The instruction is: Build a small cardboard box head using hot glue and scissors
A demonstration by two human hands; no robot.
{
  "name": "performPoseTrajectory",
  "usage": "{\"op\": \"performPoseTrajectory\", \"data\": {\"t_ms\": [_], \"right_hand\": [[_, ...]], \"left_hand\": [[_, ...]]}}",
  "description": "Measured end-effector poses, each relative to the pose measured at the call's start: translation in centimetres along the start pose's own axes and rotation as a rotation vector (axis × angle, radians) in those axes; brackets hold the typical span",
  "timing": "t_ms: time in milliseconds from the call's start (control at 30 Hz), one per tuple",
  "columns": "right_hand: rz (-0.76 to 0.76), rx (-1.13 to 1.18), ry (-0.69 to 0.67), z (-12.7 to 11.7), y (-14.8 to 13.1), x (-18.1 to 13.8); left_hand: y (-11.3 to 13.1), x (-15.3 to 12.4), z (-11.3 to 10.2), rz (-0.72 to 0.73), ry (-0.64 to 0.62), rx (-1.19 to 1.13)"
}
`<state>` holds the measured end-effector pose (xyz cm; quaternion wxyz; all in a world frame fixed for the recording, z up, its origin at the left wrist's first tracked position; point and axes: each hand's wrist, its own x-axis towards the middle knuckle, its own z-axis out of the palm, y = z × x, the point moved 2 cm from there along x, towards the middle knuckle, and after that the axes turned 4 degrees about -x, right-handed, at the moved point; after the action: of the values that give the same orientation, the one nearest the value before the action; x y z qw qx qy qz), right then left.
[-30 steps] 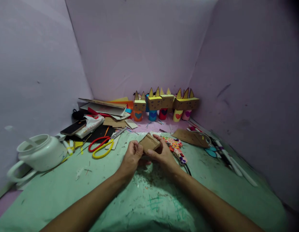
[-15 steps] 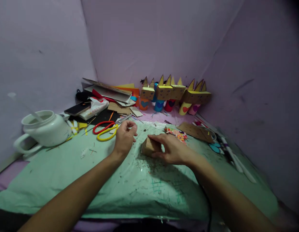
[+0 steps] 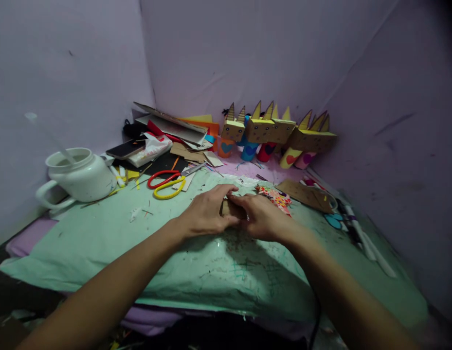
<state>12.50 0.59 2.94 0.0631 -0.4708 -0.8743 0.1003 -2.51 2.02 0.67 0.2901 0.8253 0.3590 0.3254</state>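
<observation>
A small brown cardboard box rests on the green mat in the middle of the view, mostly hidden by my hands. My left hand lies over its left side with fingers curved round it. My right hand covers its right side, fingers pressed on its top. Both hands touch the box and each other.
Red and yellow scissors lie to the far left. A white pot stands at the left. Several cardboard figures on coloured tubes line the back wall. Card scraps, a phone, a patterned piece and pens lie around.
My left hand, lifted off the box half a second ago, has come back onto its left side. The box went from held above the mat to resting on it. The view tilted down.
</observation>
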Motion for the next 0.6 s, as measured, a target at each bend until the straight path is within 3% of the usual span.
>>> {"op": "performPoseTrajectory", "data": {"t_ms": [133,267,400,600], "right_hand": [[-0.022,0.205,0.051,0.3,1.3,-1.2],[0.022,0.435,0.248,1.7,3.6,-2.6],[-0.012,0.515,0.281,3.1,4.2,-3.1],[-0.073,0.558,0.395,3.1,4.1,-4.0]], "left_hand": [[-0.5,-0.2,0.4,0.143,-0.009,0.028],[-0.7,-0.1,0.4,0.194,-0.027,0.022],[-0.4,0.1,0.4,0.222,-0.099,0.061],[-0.3,-0.1,1.3,0.254,-0.051,0.028]]}}
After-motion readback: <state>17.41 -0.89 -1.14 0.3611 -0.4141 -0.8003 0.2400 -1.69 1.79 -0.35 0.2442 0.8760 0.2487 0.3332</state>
